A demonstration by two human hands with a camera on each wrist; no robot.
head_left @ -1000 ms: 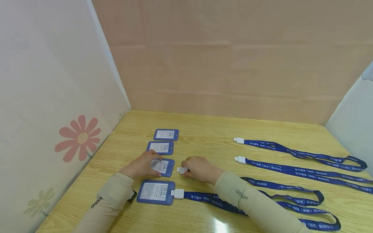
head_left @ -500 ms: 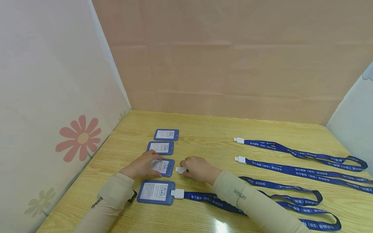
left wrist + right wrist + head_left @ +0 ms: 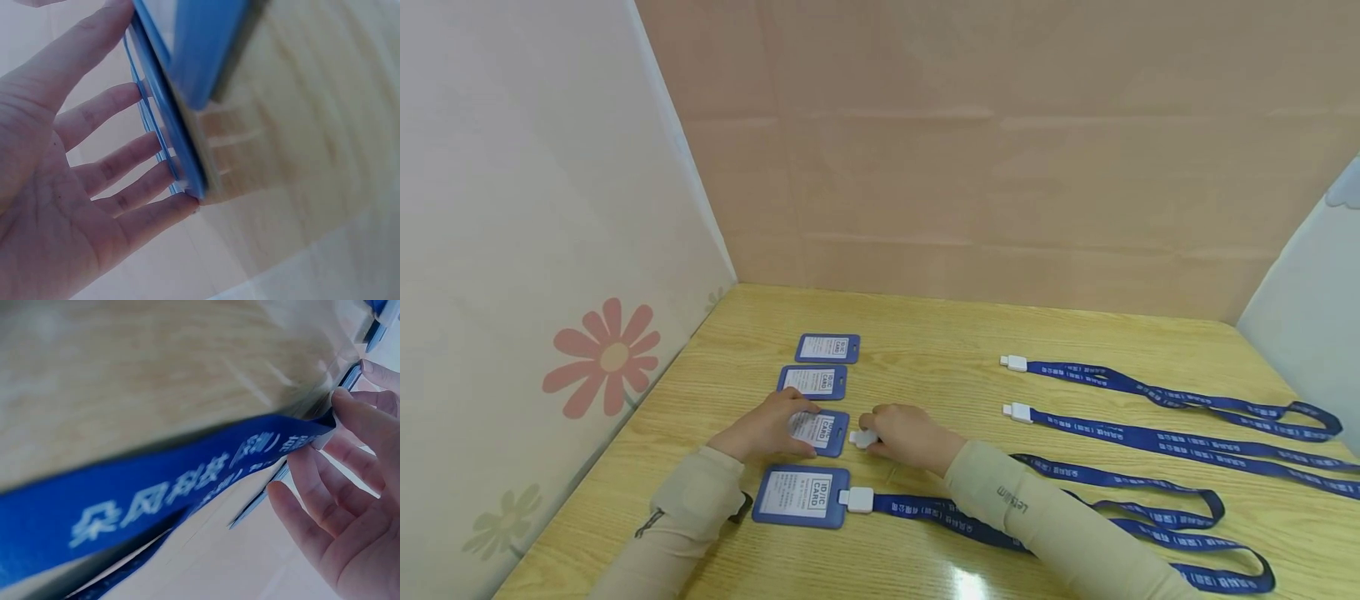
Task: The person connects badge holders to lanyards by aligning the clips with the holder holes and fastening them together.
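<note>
My left hand [image 3: 766, 425] holds a blue ID card holder [image 3: 822, 431] by its left part, thumb on the near edge and fingers on the far edge. In the left wrist view the fingertips lie along the edge of the card holder [image 3: 178, 125]. My right hand [image 3: 916, 437] pinches the white clip [image 3: 863, 438] of a blue lanyard, its tip pointing left, right at the slotted end of the held card holder. The printed lanyard strap [image 3: 156, 487] trails from thumb and fingers in the right wrist view; in the head view the sleeve covers part of it.
Nearer the front, another card holder [image 3: 801, 496] is joined to a lanyard clip [image 3: 859, 500]. Two more card holders [image 3: 812, 381] lie in a column behind my left hand. On the right lie two lanyards [image 3: 1105, 431] with white clips. A wall [image 3: 970, 167] backs the wooden table [image 3: 940, 333].
My right hand has slid slightly left, bringing the white clip closer to the card holder's slotted end. My left hand and its card holder have stayed in place.
</note>
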